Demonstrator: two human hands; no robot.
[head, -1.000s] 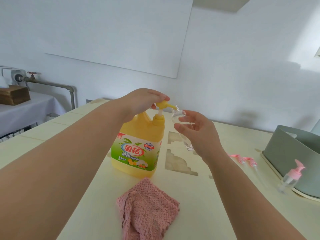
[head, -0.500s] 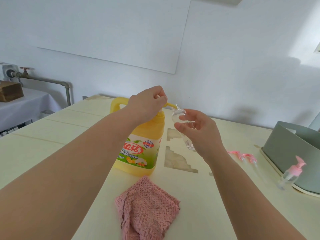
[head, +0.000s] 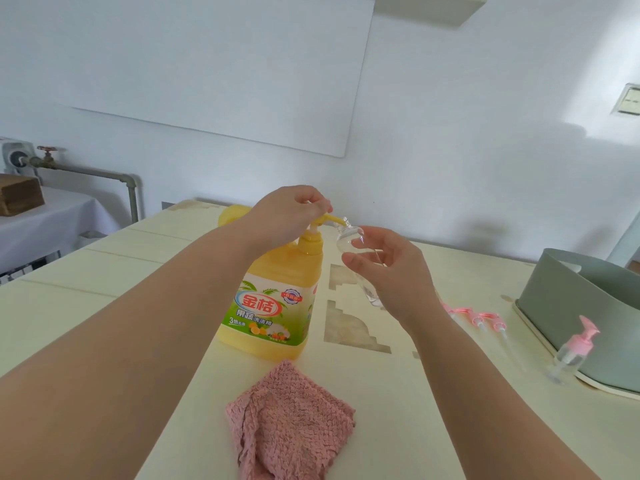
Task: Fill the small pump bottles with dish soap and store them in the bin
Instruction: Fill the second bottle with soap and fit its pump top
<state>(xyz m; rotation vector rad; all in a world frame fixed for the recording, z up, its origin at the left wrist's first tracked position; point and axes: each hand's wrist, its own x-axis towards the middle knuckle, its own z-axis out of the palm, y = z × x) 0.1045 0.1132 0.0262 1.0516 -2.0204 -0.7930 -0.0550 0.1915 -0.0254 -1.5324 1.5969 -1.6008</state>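
While your left hand (head: pixel 285 214) is curling its fingers down over the pump head (head: pixel 325 219) of the yellow dish soap jug (head: pixel 273 299), your right hand (head: pixel 389 268) is holding a small clear bottle (head: pixel 348 237) just right of the jug. Its thumb and half-bent fingers are wrapping the bottle's body. The bottle is tilting, and its open neck is sitting right at the spout tip. I cannot tell how much soap is inside it.

Risks are building here. The neck is narrow, so if it is drifting off the spout while you are pressing, soap is likely running down the outside and making your grip slippery. Pressing off-centre is likely rocking the jug on the table (head: pixel 104 306). Filling too high is asking for overflow once a pump stem goes in. Your right forearm is passing over the loose pink pump tops (head: pixel 481 317), which are lying right of the jug. Another small pump bottle (head: pixel 571 351) is standing farther right, against the grey-green bin (head: pixel 561 306), and a careless sweep could knock it over. The pink cloth (head: pixel 291 424) is lying in front of the jug, handy for drips.

The jug's label is showing 金桔 in a red oval and, below it, "3倍" with what looks like 果蔬洗洁精. The round badge is too small to read.
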